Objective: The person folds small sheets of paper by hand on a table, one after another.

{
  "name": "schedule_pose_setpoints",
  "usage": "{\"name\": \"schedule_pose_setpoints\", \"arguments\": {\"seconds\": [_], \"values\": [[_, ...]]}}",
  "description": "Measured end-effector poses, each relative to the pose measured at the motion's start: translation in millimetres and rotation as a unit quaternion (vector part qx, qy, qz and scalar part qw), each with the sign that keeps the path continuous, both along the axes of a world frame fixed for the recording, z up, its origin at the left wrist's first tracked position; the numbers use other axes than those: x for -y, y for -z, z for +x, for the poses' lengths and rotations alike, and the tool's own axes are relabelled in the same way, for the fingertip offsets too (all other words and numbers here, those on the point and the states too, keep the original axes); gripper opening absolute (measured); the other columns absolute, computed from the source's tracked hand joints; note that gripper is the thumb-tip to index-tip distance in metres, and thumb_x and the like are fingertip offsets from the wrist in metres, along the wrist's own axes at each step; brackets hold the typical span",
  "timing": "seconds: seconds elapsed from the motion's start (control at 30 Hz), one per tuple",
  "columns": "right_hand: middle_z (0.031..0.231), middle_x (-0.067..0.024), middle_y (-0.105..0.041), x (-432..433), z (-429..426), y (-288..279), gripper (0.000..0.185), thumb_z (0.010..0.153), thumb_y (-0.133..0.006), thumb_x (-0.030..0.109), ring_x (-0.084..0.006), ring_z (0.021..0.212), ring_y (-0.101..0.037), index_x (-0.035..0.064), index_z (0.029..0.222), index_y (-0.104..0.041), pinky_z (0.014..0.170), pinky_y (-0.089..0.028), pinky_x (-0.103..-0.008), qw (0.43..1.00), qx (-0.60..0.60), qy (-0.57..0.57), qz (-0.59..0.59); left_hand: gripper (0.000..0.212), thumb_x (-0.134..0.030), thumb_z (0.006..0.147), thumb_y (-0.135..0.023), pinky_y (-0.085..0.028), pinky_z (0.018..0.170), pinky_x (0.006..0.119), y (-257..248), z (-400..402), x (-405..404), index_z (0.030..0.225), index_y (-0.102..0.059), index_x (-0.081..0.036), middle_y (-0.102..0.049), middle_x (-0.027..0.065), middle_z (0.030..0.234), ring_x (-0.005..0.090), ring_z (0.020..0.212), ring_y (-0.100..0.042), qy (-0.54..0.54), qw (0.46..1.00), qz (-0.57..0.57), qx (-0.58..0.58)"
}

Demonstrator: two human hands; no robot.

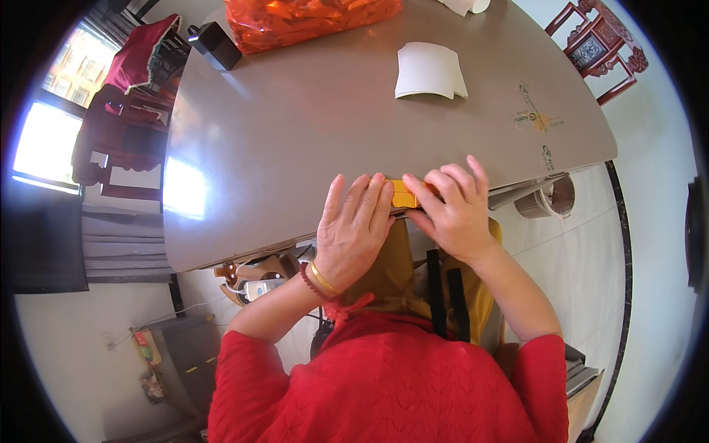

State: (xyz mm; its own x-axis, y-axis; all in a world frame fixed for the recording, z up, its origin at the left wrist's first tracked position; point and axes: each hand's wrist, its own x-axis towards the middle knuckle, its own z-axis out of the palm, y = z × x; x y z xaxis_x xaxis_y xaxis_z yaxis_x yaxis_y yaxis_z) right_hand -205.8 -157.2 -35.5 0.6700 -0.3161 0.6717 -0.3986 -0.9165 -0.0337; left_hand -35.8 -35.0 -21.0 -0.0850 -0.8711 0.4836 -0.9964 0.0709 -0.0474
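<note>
A small folded piece of orange-yellow paper or foil [404,194] lies at the near edge of the brown table [310,122]. My left hand [355,224] is laid flat, palm down, with its fingers together and its index finger against the left side of the piece. On that wrist are a gold bangle and a red bead bracelet. My right hand [454,210] holds the piece's right end between thumb and index finger, the other fingers raised. Part of the piece is hidden under the right fingers.
A clear bag of shiny orange pieces [310,22] stands at the far side. A black box-shaped device [215,46] is to its left. A stack of white paper [429,70] lies right of centre. Below the table's right edge is a waste bin [548,199]; a power strip [263,288] sits lower left.
</note>
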Motion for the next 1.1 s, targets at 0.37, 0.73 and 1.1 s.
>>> {"name": "schedule_pose_setpoints", "arguments": {"seconds": [0.37, 0.73, 1.1], "values": [[0.115, -0.0054, -0.057, 10, -40, 10, 0.047, 0.076, -0.08, 0.013, -0.0299, 0.118, -0.054, 0.0171, 0.122, -0.072, 0.113, -0.036, -0.0584, 0.998, 0.045, -0.007, 0.051, 0.053, -0.02, 0.076, -0.081, -0.03, 0.12, 0.053, -5, 5, 6, 0.125, -0.065, -0.007, -0.064, 0.0044, 0.129, 0.0236, 0.117, -0.059, 0.023, 0.999, -0.027, -0.015], [0.094, -0.001, -0.065, -36, -53, -13, 0.013, 0.096, -0.067, 0.003, -0.0071, 0.085, -0.06, 0.0028, 0.109, -0.069, 0.078, -0.049, -0.0237, 0.78, 0.242, -0.088, 0.571, 0.006, -0.008, 0.093, -0.067, -0.047, 0.073, 0.034, -30, -21, -2, 0.095, -0.07, -0.003, -0.067, 0.0073, 0.081, 0.0225, 0.074, -0.059, 0.085, 0.907, -0.003, -0.413], [0.097, -0.0005, -0.068, -42, -68, -12, 0.012, 0.1, -0.065, 0.008, -0.0079, 0.091, -0.063, -0.0005, 0.108, -0.067, 0.084, -0.053, -0.0252, 0.66, 0.297, -0.163, 0.671, 0.023, -0.014, 0.106, -0.053, -0.048, 0.068, 0.024, -16, -38, 14, 0.095, -0.065, 0.002, -0.066, 0.0014, 0.078, 0.0074, 0.072, -0.058, 0.109, 0.729, 0.231, -0.635]]}}
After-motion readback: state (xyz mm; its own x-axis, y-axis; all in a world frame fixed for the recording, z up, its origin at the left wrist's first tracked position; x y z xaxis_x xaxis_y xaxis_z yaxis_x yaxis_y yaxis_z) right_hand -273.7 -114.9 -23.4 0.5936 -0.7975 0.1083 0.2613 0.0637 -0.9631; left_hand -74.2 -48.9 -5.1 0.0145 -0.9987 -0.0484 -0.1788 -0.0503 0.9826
